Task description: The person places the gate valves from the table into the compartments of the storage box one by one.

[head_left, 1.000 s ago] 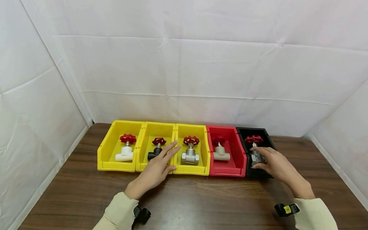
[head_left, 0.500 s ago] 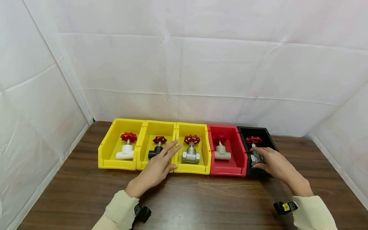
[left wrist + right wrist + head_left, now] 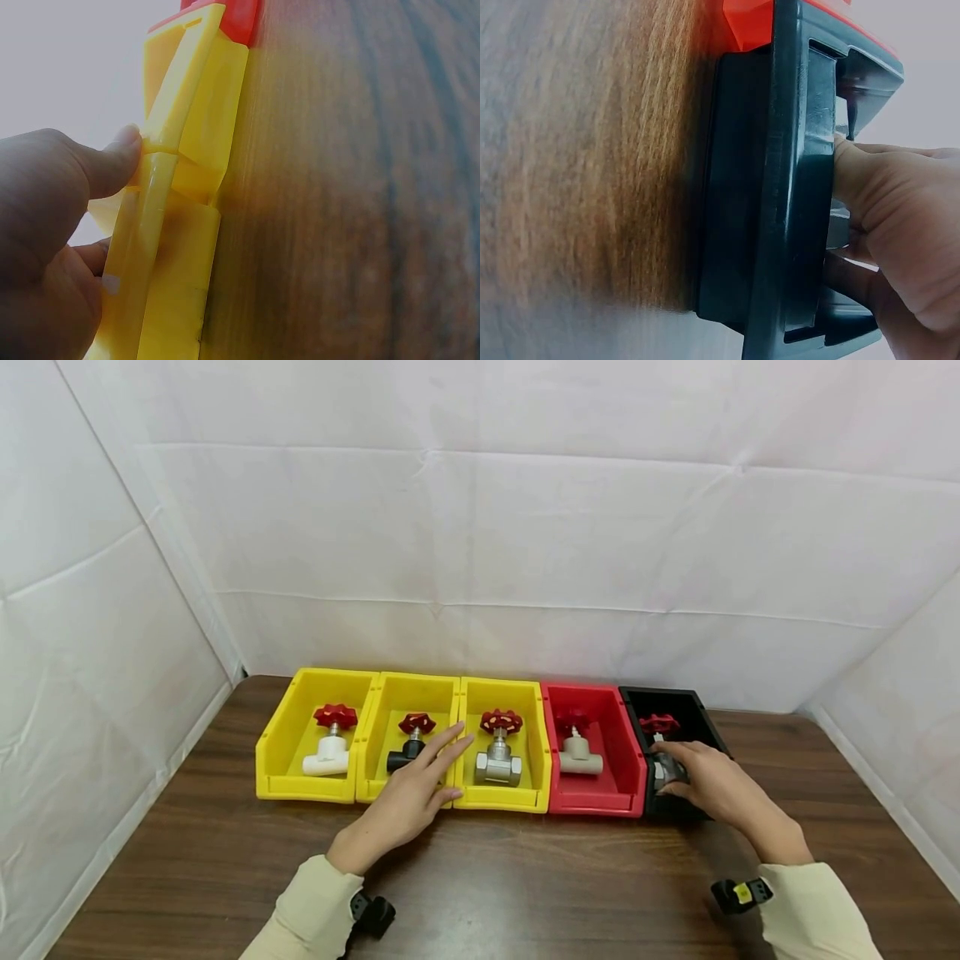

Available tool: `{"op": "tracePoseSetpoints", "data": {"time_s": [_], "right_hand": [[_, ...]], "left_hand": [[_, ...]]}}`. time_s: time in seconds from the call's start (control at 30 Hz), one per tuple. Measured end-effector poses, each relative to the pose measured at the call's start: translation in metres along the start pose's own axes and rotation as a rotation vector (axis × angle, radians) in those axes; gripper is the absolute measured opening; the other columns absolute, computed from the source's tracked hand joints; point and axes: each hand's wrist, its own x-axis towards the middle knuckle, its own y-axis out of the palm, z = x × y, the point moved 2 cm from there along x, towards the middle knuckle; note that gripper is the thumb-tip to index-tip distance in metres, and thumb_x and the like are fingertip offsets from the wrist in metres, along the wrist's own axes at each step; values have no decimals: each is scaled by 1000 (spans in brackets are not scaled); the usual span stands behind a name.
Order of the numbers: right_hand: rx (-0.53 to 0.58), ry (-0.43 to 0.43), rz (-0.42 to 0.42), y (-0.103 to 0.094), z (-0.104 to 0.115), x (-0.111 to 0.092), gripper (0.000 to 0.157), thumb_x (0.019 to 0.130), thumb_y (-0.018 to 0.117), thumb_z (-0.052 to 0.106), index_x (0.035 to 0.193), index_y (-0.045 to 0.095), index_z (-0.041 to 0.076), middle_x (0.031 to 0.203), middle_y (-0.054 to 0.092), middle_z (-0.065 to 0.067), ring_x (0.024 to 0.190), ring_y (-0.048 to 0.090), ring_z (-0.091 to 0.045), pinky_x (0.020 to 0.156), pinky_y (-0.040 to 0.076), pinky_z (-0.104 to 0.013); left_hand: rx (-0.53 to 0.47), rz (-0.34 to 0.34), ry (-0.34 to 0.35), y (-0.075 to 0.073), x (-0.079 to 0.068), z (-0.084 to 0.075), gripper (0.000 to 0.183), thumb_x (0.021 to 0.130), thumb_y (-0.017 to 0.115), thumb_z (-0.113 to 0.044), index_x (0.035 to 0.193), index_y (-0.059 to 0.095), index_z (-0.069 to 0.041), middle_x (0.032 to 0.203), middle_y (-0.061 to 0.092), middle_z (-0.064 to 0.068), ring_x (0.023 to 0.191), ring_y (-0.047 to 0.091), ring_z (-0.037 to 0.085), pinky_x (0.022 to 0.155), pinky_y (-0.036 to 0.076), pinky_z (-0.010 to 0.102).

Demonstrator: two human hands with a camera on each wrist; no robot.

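In the head view, my right hand [image 3: 723, 789] reaches into the black bin [image 3: 686, 702] at the row's right end. Its thumb and fingers grip the metal body of a valve [image 3: 663, 772] with a red handwheel [image 3: 659, 724]; part of the body is hidden by the hand. My left hand [image 3: 405, 795] lies over the fronts of two yellow bins, fingers extended, thumb at their front rims. Under its fingertips, a black valve [image 3: 406, 757] is partly covered. Right of these fingers lies a silver valve [image 3: 498, 767] in the third yellow bin [image 3: 504, 800].
A white valve [image 3: 327, 757] lies in the leftmost yellow bin [image 3: 272, 752]. The red bin [image 3: 596, 804] holds a beige valve [image 3: 578, 757]. All bins stand side by side on the brown wooden table [image 3: 525, 877], with a white sheet [image 3: 450, 527] behind.
My right hand has shifted very slightly left in the black bin, and the gripped valve's handwheel has moved a little with it. The left hand stays in place.
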Motion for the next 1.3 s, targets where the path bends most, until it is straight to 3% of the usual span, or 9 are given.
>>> {"op": "tracePoseSetpoints", "data": {"time_s": [1.3], "right_hand": [[3, -90, 3, 8, -8, 13, 53, 66, 85, 1, 114, 62, -5, 101, 67, -20, 89, 64, -36, 77, 50, -51]], "left_hand": [[11, 11, -6, -1, 0, 0, 70, 90, 66, -18, 151, 31, -15, 156, 22, 6, 50, 34, 5, 52, 39, 20]]}}
